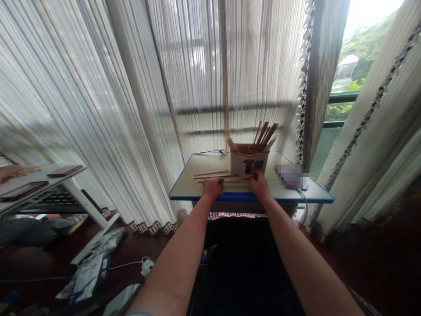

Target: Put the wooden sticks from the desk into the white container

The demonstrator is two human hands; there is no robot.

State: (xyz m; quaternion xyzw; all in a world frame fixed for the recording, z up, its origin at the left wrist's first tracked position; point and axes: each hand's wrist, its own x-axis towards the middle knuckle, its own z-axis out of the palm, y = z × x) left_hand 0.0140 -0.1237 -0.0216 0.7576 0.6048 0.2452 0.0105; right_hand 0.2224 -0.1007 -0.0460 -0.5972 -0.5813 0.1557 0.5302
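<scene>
My left hand [213, 188] is closed near the front edge of the small table [184, 186]. My right hand [260, 186] is closed a little to its right, just in front of the container. Thin wooden chopsticks [237, 179] stretch between the two hands, with an end at each; my fingers hide exactly how many are gripped. Beyond my left hand, more chopsticks [210, 174] lie side by side on the tabletop. A light container [237, 163] with a brown mushroom-like picture stands behind my hands. Darker chopsticks [270, 132] and pale ones [231, 144] stick up from it.
A blurred purplish item [289, 176] with a cable [305, 210] lies at the table's right. A thin metal utensil [221, 151] rests at the back left. Striped curtains [197, 79] hang behind. Left is a white table [62, 180] with phone-like objects; bags [88, 272] lie on the floor.
</scene>
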